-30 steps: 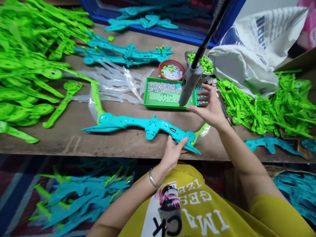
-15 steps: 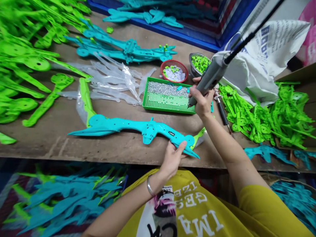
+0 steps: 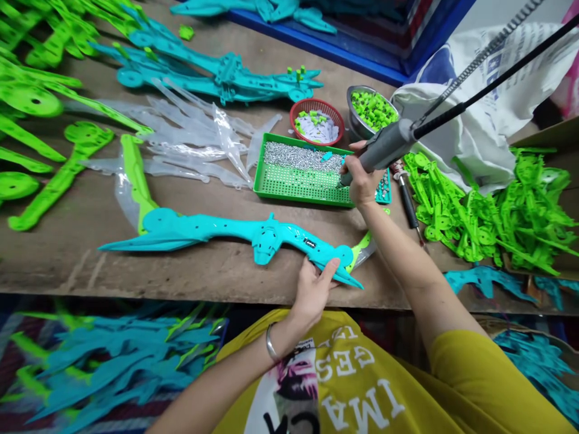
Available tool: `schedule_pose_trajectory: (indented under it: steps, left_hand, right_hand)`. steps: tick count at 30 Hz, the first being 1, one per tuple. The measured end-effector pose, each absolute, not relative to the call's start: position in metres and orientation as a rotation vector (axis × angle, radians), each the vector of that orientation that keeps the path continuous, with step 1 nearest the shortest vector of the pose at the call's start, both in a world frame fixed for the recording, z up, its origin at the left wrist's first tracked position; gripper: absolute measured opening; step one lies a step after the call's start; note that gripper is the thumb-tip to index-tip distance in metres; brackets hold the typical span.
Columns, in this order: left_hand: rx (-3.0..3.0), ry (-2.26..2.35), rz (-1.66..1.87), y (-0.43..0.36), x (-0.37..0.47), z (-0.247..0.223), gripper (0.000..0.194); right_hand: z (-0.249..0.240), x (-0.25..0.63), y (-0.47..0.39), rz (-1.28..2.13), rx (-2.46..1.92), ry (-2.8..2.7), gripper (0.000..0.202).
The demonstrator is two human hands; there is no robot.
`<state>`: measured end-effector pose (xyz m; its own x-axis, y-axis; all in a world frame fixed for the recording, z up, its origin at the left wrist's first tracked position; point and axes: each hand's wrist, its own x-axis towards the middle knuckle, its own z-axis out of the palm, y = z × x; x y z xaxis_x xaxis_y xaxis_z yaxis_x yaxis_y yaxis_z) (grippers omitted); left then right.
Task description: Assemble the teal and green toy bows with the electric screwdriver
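Observation:
My left hand (image 3: 315, 288) grips the right end of a turquoise plastic toy bow (image 3: 217, 229) that lies along the front of the bench. The thumb is on top and the other fingers pass underneath. Lime green limbs with clear plastic pieces stick out at both ends of the bow. My right hand (image 3: 364, 181) is wrapped round a grey electric screwdriver (image 3: 386, 146). Its tip points down over the right part of a green perforated tray (image 3: 298, 191) with small silvery screws (image 3: 289, 157). Whether the tip touches any screw, I cannot tell.
Behind the tray stand a red basket (image 3: 316, 122) and a metal bowl (image 3: 371, 108) of small green parts. Clear blades (image 3: 199, 138) and stacked turquoise bows (image 3: 226, 78) lie behind. Green parts (image 3: 479, 211) heap up right, near a soldering-iron-like tool (image 3: 408, 202). A cord and spring run from the screwdriver.
The view has shifted slightly. The screwdriver leans over more, its rear end swung to the right, with its tip still over the tray. My left hand keeps its hold on the bow.

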<state>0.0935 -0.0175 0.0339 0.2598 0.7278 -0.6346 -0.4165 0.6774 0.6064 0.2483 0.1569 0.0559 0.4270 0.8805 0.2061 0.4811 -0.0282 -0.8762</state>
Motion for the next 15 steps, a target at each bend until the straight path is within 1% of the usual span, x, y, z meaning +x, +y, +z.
schedule_pose_trajectory:
  steps: [5,7,11,15]
  left_hand:
    - [0.358,1.030,0.793,-0.019,0.094,0.031,0.071]
    - [0.378,1.030,0.798,-0.019,0.094,0.030,0.070]
    - [0.414,1.045,0.791,-0.020,0.095,0.032,0.066]
    - [0.407,1.050,0.781,-0.018,0.096,0.035,0.067]
  right_hand:
    - [0.053,0.249,0.157,0.512,-1.585,-1.173,0.027]
    - [0.049,0.249,0.160,0.508,-1.504,-1.162,0.030]
    - [0.048,0.252,0.166,0.462,-1.290,-1.125,0.042]
    - [0.066,0.252,0.140,0.464,-1.195,-1.165,0.042]
